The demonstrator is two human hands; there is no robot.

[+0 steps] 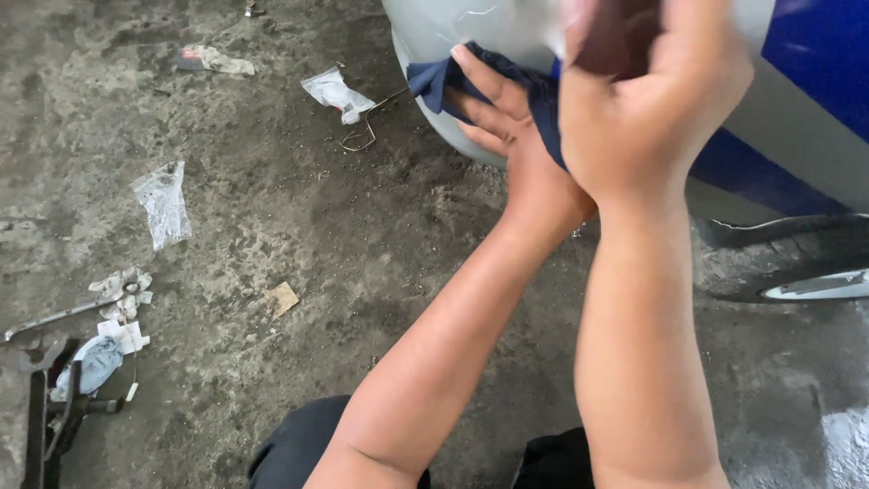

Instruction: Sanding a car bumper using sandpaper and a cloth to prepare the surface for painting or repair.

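My left hand (507,118) presses a dark blue cloth (434,80) against a pale grey curved panel (434,27) of a vehicle. My right hand (652,100) is raised in front of that panel, seen from the back, its fingers curled around a dark brownish thing (615,36) that is blurred and mostly hidden. The cloth runs behind my right wrist. The panel turns blue (815,54) further right. Both forearms reach up from the bottom of the view.
A black tyre (787,258) sits low at the right. The stained concrete floor (317,226) carries clear plastic bags (163,204), a bent wire (362,140), a scrap of cardboard (282,298), and metal tools with rags (90,353) at the left edge.
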